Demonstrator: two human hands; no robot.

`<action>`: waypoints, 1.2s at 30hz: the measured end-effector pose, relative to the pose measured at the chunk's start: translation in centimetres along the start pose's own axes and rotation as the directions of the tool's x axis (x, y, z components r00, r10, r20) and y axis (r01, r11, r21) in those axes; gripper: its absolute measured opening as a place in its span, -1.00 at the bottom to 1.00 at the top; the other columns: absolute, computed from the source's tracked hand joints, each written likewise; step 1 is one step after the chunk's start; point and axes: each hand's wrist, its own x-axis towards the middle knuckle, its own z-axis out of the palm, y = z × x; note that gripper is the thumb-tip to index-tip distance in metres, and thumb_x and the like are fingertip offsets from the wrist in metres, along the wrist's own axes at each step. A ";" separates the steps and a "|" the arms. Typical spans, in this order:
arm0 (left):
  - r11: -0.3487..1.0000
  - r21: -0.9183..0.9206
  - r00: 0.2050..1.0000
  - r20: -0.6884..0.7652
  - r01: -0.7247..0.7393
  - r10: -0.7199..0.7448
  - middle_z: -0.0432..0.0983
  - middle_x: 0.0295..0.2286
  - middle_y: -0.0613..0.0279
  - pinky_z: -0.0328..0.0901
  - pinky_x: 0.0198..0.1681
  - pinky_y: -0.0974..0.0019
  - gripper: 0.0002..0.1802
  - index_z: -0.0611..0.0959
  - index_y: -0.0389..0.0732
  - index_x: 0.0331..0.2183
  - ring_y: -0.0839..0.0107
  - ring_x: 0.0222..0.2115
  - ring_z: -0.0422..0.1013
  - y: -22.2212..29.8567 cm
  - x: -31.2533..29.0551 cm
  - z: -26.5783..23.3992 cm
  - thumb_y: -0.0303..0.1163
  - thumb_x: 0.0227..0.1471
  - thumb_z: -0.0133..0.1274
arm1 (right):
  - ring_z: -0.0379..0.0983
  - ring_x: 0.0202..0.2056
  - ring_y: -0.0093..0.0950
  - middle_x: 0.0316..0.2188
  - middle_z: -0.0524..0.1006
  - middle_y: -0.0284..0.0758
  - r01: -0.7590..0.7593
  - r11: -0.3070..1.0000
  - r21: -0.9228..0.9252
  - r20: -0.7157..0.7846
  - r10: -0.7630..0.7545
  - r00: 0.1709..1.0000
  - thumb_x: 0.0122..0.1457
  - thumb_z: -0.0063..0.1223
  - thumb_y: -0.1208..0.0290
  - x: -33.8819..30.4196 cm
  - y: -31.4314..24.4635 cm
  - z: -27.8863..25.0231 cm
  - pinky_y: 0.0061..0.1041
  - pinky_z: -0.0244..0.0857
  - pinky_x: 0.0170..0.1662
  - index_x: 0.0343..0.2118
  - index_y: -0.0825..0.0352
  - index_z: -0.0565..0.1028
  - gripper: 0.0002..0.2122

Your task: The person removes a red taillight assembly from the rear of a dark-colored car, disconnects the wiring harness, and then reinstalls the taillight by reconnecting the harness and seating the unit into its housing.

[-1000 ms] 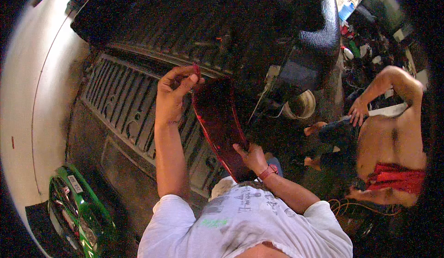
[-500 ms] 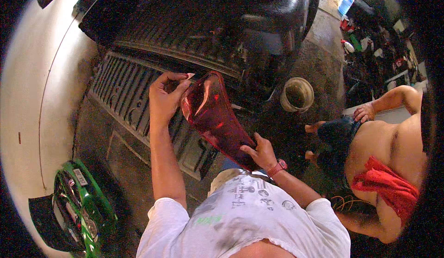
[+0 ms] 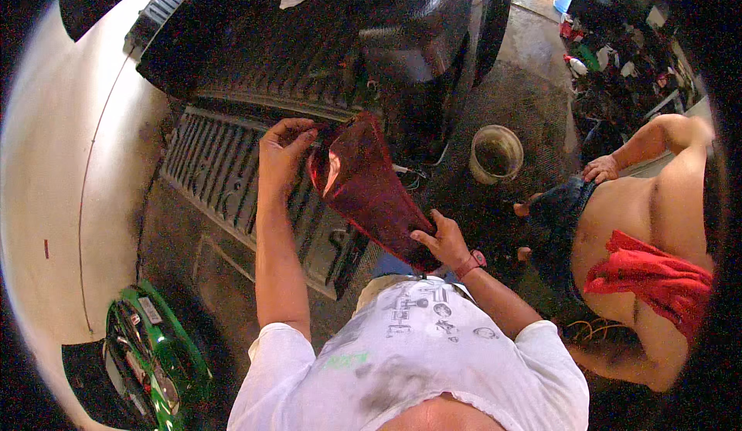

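A long red tail light (image 3: 376, 187), glossy and wider at its far end, slants in front of my body. My right hand (image 3: 448, 245) grips its narrow near end, thumb on top. Beside the wide end, my left hand (image 3: 286, 143) is closed in a pinch, thumb against fingertips. What sits in that pinch, if anything, is too dark and small to make out. A pale glare lies along the light's left edge.
Beyond my hands are a black pickup bed and its lowered ribbed tailgate (image 3: 224, 164). A bucket (image 3: 495, 154) stands on the floor to the right. Another person with a red cloth (image 3: 649, 280) is close on my right. A green machine (image 3: 158, 354) sits lower left, by the white wall (image 3: 54, 191).
The tail light has turned slightly, and the bright reflections on its face have faded. A small pale piece at my left fingertips no longer shows. The whole view has shifted a little.
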 end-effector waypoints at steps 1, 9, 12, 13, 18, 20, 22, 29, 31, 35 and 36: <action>1.000 -0.006 1.000 0.005 0.017 -0.017 0.68 -0.25 0.24 0.42 -0.14 0.37 -0.70 0.72 -0.29 -0.10 0.48 -0.25 0.55 -0.1 0.6 -0.1 -0.55 0.08 0.29 | 0.58 -0.04 0.03 -0.10 0.62 0.11 0.046 0.999 0.002 0.003 -0.046 0.999 0.09 0.37 -0.10 0.4 -0.1 -0.2 -0.14 0.47 0.01 0.10 0.52 0.47 -0.25; 0.993 0.093 0.987 0.146 -0.077 0.063 0.69 -0.21 0.20 0.45 -0.08 0.32 -0.62 0.67 -0.32 -0.01 0.43 -0.19 0.58 1.1 4.1 1.0 -0.55 0.10 0.26 | 0.58 -0.03 0.01 -0.11 0.63 0.06 0.068 0.998 0.012 0.014 -0.069 0.998 0.10 0.38 -0.07 2.8 -1.0 -2.0 -0.15 0.46 0.01 -0.03 0.50 0.53 -0.35; 0.987 0.124 0.975 0.207 -0.101 0.074 0.70 -0.22 0.19 0.47 -0.05 0.30 -0.63 0.68 -0.31 -0.02 0.42 -0.20 0.60 1.6 5.3 1.6 -0.55 0.10 0.26 | 0.58 -0.01 0.00 -0.08 0.63 0.07 0.101 0.994 0.052 -0.018 -0.100 0.995 0.10 0.36 -0.10 3.2 -0.1 -1.6 -0.16 0.45 0.04 0.01 0.51 0.52 -0.31; 0.986 0.132 0.972 0.224 -0.104 0.072 0.70 -0.23 0.18 0.47 -0.04 0.29 -0.64 0.69 -0.31 -0.03 0.41 -0.21 0.60 1.7 5.5 1.8 -0.55 0.09 0.26 | 0.58 -0.01 0.00 -0.08 0.62 0.08 0.118 0.993 0.012 -0.033 -0.118 0.993 0.10 0.36 -0.11 3.2 0.4 -1.4 -0.17 0.44 0.05 0.02 0.52 0.51 -0.30; 0.959 0.230 0.925 0.373 -0.164 0.069 0.74 -0.25 0.17 0.47 -0.04 0.28 -0.73 0.78 -0.27 -0.19 0.39 -0.21 0.62 1.8 7.3 2.5 -0.40 0.03 0.35 | 0.58 -0.05 0.02 -0.13 0.62 0.09 0.090 0.994 -0.059 -0.055 -0.093 0.994 0.09 0.35 -0.14 3.2 2.0 -1.1 -0.16 0.44 0.02 0.07 0.56 0.48 -0.23; 0.952 0.256 0.916 0.398 -0.166 0.053 0.74 -0.26 0.18 0.47 -0.05 0.28 -0.74 0.80 -0.28 -0.22 0.40 -0.22 0.62 1.7 8.0 2.8 -0.39 0.02 0.36 | 0.58 -0.07 0.02 -0.14 0.62 0.09 0.102 0.994 -0.026 -0.036 -0.103 0.994 0.09 0.35 -0.14 3.2 2.1 -1.3 -0.14 0.44 0.00 0.07 0.56 0.48 -0.23; 0.952 0.263 0.911 0.410 -0.156 0.036 0.74 -0.27 0.20 0.47 -0.06 0.28 -0.75 0.80 -0.28 -0.23 0.42 -0.23 0.61 1.7 8.6 3.0 -0.38 0.02 0.35 | 0.58 -0.09 0.03 -0.15 0.62 0.09 0.090 0.996 -0.011 -0.011 -0.091 0.996 0.08 0.36 -0.15 3.3 2.0 -1.8 -0.13 0.44 -0.02 0.07 0.56 0.48 -0.23; 0.932 0.293 0.880 0.472 -0.214 0.054 0.74 -0.30 0.17 0.48 -0.12 0.30 -0.75 0.79 -0.31 -0.21 0.43 -0.26 0.62 2.5 9.1 3.4 -0.57 -0.01 0.29 | 0.60 -0.09 0.03 -0.16 0.63 0.09 0.165 0.986 -0.036 -0.064 -0.167 0.984 0.07 0.38 -0.10 3.6 2.2 -2.3 -0.14 0.47 -0.06 -0.03 0.54 0.51 -0.31; 0.923 0.344 0.880 0.476 -0.170 -0.015 0.74 -0.31 0.19 0.47 -0.12 0.29 -0.75 0.80 -0.29 -0.22 0.43 -0.26 0.61 2.8 9.2 3.7 -0.55 -0.03 0.31 | 0.60 -0.07 0.02 -0.15 0.63 0.09 0.157 0.987 -0.026 -0.053 -0.158 0.986 0.08 0.39 -0.07 3.5 2.0 -2.5 -0.15 0.47 -0.05 -0.06 0.52 0.52 -0.34; 0.884 0.391 0.894 0.445 -0.255 0.061 0.74 -0.31 0.17 0.45 -0.10 0.26 -0.75 0.80 -0.27 -0.24 0.37 -0.25 0.62 2.5 9.0 4.5 -0.48 -0.06 0.37 | 0.60 -0.04 0.01 -0.13 0.64 0.07 0.084 0.996 -0.009 0.018 -0.084 0.996 0.07 0.41 -0.02 3.5 1.2 -3.5 -0.15 0.46 -0.02 -0.08 0.50 0.52 -0.39; 0.894 0.376 0.892 0.450 -0.243 0.053 0.74 -0.31 0.15 0.44 -0.10 0.26 -0.74 0.80 -0.27 -0.25 0.36 -0.25 0.62 2.5 9.1 4.6 -0.46 -0.07 0.38 | 0.60 -0.05 0.01 -0.13 0.64 0.06 0.055 0.998 -0.039 0.038 -0.054 0.998 0.07 0.41 -0.01 3.5 0.9 -3.7 -0.15 0.46 -0.01 -0.07 0.49 0.52 -0.39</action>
